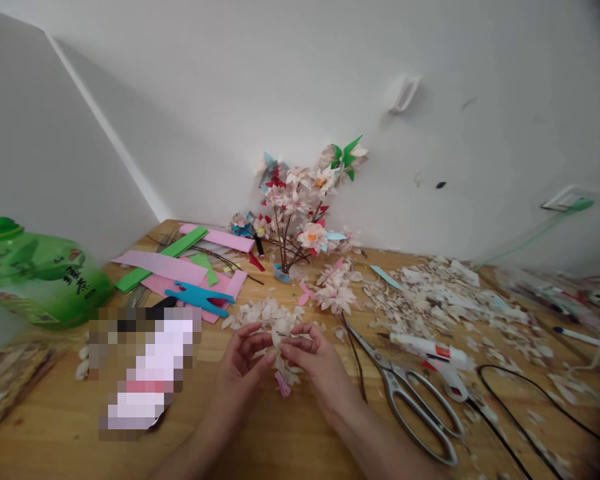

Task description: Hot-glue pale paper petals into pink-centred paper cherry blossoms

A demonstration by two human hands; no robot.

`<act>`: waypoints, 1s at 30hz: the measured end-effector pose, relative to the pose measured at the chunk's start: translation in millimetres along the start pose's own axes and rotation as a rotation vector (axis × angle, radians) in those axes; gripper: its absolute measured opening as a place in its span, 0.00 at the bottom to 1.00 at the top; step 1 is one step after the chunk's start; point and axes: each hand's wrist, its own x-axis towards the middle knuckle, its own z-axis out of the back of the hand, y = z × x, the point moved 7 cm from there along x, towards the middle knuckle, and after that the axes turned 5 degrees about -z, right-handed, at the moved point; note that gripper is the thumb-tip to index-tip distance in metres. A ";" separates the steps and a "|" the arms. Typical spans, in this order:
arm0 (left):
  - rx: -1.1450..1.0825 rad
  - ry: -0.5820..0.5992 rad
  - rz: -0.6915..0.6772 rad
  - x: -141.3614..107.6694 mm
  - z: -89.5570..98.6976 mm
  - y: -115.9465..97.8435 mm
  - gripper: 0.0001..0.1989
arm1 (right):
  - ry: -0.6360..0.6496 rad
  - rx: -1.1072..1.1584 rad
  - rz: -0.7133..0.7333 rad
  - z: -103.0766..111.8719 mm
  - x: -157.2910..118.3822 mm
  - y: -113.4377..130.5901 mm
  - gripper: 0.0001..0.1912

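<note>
Your left hand (pixel 245 357) and right hand (pixel 314 360) pinching pale petal bunch (pixel 283 357), fingers closed on it; steel scissors (pixel 405 397) and hot glue gun (pixel 437 357) right of bunch

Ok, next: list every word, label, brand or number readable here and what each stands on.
Large dark characters on the green plastic container: too warped and blurred to read.
Red label on the white glue gun: too small to read.
The pixelated patch hides whatever lies there.
Nothing else is legible.
</note>
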 end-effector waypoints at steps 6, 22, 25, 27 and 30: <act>-0.094 -0.055 0.142 -4.3 0.3 0.6 0.22 | 0.057 0.069 -0.062 -10.3 -3.8 -11.8 0.21; 0.230 -0.191 -0.020 14.7 24.5 -27.8 0.22 | 0.189 -1.149 0.429 17.9 -16.6 8.4 0.21; 0.282 -0.147 -0.051 15.4 22.0 -24.4 0.20 | 0.148 -1.122 0.422 18.4 -6.1 3.1 0.20; 0.296 -0.150 -0.060 16.2 22.1 -23.9 0.21 | 0.108 -1.081 0.414 21.4 1.4 3.1 0.20; 0.305 -0.158 -0.058 17.8 23.3 -23.0 0.21 | 0.046 -0.993 0.384 29.9 8.8 6.5 0.21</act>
